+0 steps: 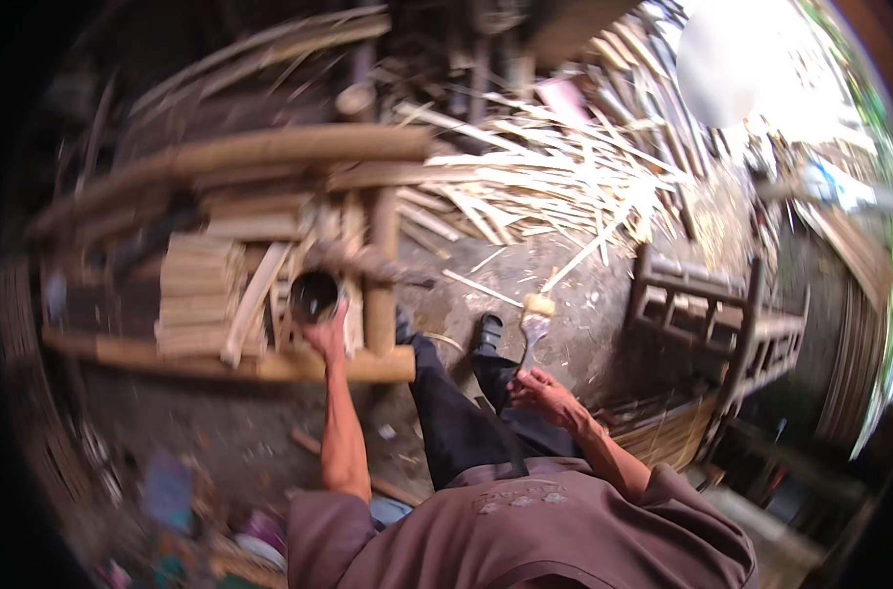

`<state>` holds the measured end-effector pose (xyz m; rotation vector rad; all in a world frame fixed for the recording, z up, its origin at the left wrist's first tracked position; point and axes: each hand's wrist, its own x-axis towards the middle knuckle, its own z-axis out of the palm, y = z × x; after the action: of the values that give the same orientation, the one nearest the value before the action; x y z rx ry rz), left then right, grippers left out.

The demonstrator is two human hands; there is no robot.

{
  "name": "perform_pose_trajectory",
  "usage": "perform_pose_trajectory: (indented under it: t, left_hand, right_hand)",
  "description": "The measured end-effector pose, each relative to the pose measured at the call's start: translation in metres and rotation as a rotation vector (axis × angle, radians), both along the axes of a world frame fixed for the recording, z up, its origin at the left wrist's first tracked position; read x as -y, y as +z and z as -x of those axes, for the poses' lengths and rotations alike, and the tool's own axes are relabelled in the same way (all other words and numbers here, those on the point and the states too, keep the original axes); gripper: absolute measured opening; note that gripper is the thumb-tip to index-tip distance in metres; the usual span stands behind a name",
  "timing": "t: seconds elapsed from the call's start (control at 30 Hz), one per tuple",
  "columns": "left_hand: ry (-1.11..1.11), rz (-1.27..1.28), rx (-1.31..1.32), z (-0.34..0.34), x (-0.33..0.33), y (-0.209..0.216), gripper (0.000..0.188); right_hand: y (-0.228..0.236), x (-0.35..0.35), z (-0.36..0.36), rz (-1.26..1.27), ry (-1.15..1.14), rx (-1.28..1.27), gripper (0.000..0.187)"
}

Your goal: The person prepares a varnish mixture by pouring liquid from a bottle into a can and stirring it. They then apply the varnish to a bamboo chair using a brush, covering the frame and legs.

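My left hand (325, 332) is closed round a small round cup (315, 295) with a dark inside, over the right end of a bamboo bench. What the cup contains cannot be made out. Out in front of my body, my right hand (547, 396) grips the handle of a metal fork (533, 330), which points away from me. A pale yellowish chunk (539, 305), which looks like food, sits on the fork's tip. Next to the cup lie stacked flat wood pieces (199, 294) and a loose slat (254, 302).
The bamboo bench (391, 365) stands at the left. Beyond it, many split strips (554, 172) lie heaped on the floor. A low slatted bamboo seat (697, 312) stands to the right. Blurred clutter (172, 496) lies at the lower left.
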<state>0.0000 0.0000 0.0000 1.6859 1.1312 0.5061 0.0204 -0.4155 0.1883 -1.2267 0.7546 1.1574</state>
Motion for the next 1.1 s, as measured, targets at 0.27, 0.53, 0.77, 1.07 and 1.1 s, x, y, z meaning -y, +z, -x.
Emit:
perform_pose_trajectory:
  t: [0.27, 0.53, 0.77, 1.07, 1.1]
  left_hand:
    - [-0.447, -0.028, 0.012, -0.04, 0.132, 0.101, 0.101]
    - [-0.776, -0.179, 0.17, -0.117, 0.349, 0.173, 0.106]
    - [-1.186, -0.205, 0.205, -0.14, 0.534, 0.187, 0.102]
    - [-1.534, -0.112, 0.294, -0.213, 0.688, 0.242, 0.098]
    - [-1.519, -0.12, 0.285, -0.224, 0.695, 0.244, 0.098]
  right_hand:
    - [0.015, 0.115, 0.021, -0.083, -0.357, 0.073, 0.02]
    - [0.004, 0.293, 0.04, 0.068, -0.496, 0.403, 0.026]
    - [0.025, 0.435, 0.09, 0.313, -1.09, 0.509, 0.029]
    - [0.039, 0.578, 0.022, 0.329, -1.469, 0.669, 0.031]
    - [0.042, 0.598, 0.004, 0.324, -1.451, 0.705, 0.031]
